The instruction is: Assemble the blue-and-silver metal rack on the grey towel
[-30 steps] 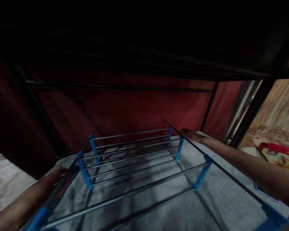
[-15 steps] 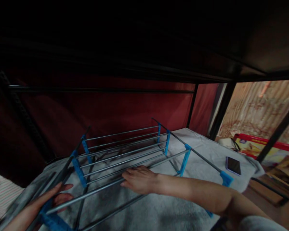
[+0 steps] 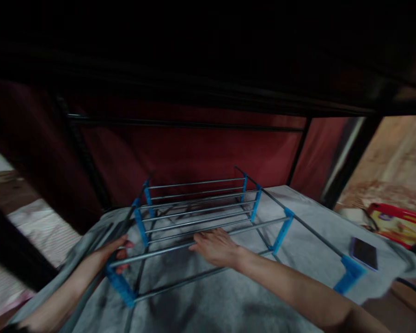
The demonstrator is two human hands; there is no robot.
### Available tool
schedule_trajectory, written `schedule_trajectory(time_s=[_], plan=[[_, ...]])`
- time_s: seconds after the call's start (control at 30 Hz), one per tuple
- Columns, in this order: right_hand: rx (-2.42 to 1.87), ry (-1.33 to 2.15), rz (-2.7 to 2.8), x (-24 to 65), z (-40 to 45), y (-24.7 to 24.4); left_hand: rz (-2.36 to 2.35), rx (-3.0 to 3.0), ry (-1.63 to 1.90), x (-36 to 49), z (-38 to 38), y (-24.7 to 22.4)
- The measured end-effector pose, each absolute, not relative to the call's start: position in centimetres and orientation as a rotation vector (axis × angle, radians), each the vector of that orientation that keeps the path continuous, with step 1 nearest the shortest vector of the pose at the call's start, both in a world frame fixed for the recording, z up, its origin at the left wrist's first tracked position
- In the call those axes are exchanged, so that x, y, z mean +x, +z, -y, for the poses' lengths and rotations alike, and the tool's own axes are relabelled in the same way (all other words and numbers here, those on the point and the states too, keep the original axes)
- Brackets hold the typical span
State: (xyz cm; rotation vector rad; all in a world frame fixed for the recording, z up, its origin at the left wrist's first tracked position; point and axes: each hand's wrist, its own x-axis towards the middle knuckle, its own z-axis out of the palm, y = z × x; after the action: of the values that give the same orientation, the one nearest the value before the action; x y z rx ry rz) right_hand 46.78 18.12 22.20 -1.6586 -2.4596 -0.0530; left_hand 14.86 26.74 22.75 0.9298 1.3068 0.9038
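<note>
Working with both hands at a rack [image 3: 194,223] of metal rods and blue brackets [image 3: 282,233], set on a grey cloth [image 3: 298,208] in front of a red hanging [image 3: 201,152] and beneath dark framework [image 3: 358,159]. Apparently gripping an upper crossbar [image 3: 152,253] near its middle with the right hand [image 3: 217,247], with fingers bent closely over the metal. Reaching with the left hand [image 3: 119,256] to the left side rail [image 3: 127,222], just beside a bracket, with fingers half curled; impossible to say whether wrapped round or only resting against it. Counting as joined, judged from the present layout, two far sets of crossbars, bracketed at both ends, plus the gripped bar and a lower bar [image 3: 180,284] beneath it. Finding less at the near right: just a corner bracket [image 3: 350,274], with no crossbar visible from it. Unable to judge the matching left corner, or how much remains. Noting also a phone [image 3: 364,253] on the cloth, near a red-and-yellow box [image 3: 398,224].
</note>
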Motion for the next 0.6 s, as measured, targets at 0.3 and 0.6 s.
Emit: schedule_trajectory(time_s=[0.3,0.6], plan=[[-1.676,-0.070,2.549,47.7,-18.4,21.2,-1.251,1.092,0.951,15.3,-25.4,22.8],[-1.687,-0.090,2.482,47.6,-18.4,21.1,-1.235,1.127,0.928,15.5,-25.2,22.8]])
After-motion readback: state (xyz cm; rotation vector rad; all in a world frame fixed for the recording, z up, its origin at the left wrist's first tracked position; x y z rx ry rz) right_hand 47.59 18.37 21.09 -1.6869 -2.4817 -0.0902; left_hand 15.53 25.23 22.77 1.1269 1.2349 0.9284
